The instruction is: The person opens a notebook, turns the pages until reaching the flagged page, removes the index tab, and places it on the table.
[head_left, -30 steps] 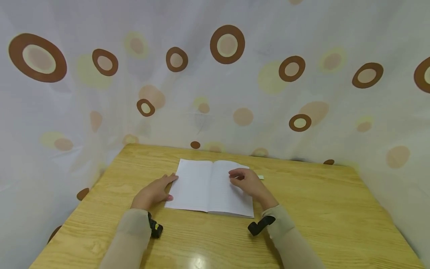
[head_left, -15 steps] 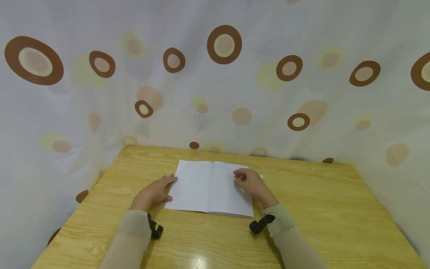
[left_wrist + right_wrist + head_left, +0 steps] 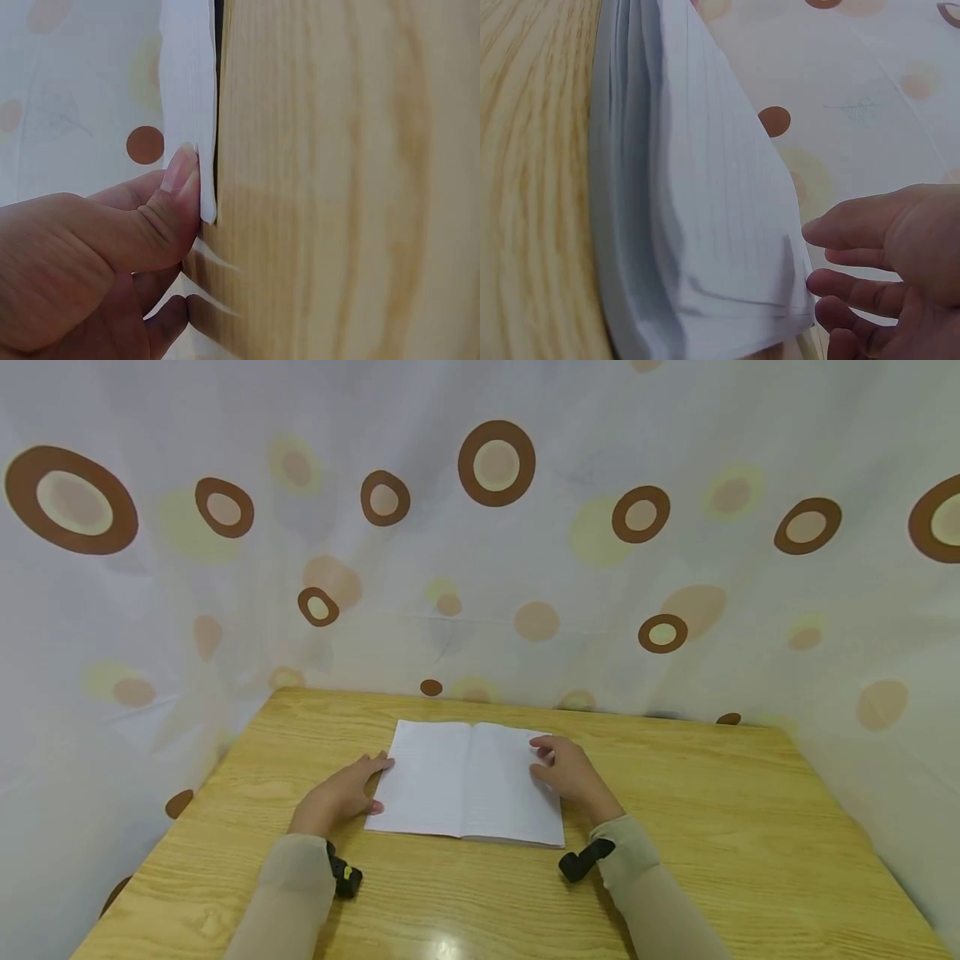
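An open notebook (image 3: 431,777) with blank lined pages lies flat on the wooden table. At its left edge is my left hand (image 3: 341,795), fingers stretched forward. In the left wrist view the thumb of my left hand (image 3: 82,255) rests on the white pages (image 3: 189,90) at the margin, and some other fingers touch the table. Over the notebook's right edge is my right hand (image 3: 573,774), thumb and fingers loosely bent and apart. Seen from the right wrist, the fingertips of my right hand (image 3: 900,270) are close to the border of the lined page (image 3: 727,195); contact is unclear.
The wooden table (image 3: 720,843) extends around the notebook on all sides. Behind it hangs a pale curtain (image 3: 420,560) printed with brown rings and soft dots. A black strap with a camera sits at each wrist, such as the right wrist camera (image 3: 585,860).
My right hand has drawn a little to the right, toward the page edge. A small pale item beyond it has gone out of sight behind the hand. My left hand stays put.
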Tool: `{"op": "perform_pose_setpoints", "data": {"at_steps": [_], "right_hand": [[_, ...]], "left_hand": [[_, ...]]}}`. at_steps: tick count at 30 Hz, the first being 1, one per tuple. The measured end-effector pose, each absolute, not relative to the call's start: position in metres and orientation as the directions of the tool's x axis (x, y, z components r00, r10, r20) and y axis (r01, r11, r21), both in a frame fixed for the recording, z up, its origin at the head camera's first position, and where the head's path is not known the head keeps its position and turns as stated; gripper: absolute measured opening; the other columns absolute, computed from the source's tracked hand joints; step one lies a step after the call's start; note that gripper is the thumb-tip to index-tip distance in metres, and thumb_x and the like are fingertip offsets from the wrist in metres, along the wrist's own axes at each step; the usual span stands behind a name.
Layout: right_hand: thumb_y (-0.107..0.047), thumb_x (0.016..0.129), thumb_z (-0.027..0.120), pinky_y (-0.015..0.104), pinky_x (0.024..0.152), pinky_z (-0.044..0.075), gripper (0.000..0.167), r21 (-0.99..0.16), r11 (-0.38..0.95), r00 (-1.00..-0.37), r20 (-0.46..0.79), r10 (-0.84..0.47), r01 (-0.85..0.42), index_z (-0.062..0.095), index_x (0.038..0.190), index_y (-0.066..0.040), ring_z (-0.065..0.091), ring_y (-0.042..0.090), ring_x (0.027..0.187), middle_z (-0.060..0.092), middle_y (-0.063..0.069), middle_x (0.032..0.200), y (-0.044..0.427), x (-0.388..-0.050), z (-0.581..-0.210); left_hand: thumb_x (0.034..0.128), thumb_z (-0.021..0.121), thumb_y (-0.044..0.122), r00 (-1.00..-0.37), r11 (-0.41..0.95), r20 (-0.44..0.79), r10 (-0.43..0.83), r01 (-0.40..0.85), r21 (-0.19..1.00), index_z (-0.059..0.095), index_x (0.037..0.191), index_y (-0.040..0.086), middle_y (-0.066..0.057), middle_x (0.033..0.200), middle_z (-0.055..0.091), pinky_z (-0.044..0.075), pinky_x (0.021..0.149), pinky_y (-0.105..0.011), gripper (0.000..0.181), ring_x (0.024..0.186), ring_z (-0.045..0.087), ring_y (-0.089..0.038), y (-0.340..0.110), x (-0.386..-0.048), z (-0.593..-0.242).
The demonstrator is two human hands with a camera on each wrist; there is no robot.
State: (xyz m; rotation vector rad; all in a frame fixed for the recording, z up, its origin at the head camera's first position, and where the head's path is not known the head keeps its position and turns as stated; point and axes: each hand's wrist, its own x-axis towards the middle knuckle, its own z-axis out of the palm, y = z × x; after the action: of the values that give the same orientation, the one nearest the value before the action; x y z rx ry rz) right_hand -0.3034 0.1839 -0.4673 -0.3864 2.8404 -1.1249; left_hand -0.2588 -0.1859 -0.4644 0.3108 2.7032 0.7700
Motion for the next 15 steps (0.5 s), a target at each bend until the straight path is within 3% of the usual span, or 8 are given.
{"op": "perform_pose_setpoints", "data": {"at_steps": [15], "right_hand": [[-0.006, 0.088, 0.068, 0.047, 0.088, 0.046, 0.054, -0.580, 0.784, -0.967, 0.028, -0.252, -0.221, 0.050, 0.136, 0.010, 0.050, 0.030, 0.095, 0.055, 0.017, 0.105, 0.1891, -0.3051, -0.4715]], "left_hand": [[0.0861, 0.074, 0.007, -0.930, 0.834, -0.219, 0.294, 0.138, 0.535, 0.038, 0.153, 0.009, -0.015, 0.161, 0.023, 0.020, 0.114, -0.058, 0.076, 0.147, 0.015, -0.041, -0.1860, -0.2581, -0.4656]]}}
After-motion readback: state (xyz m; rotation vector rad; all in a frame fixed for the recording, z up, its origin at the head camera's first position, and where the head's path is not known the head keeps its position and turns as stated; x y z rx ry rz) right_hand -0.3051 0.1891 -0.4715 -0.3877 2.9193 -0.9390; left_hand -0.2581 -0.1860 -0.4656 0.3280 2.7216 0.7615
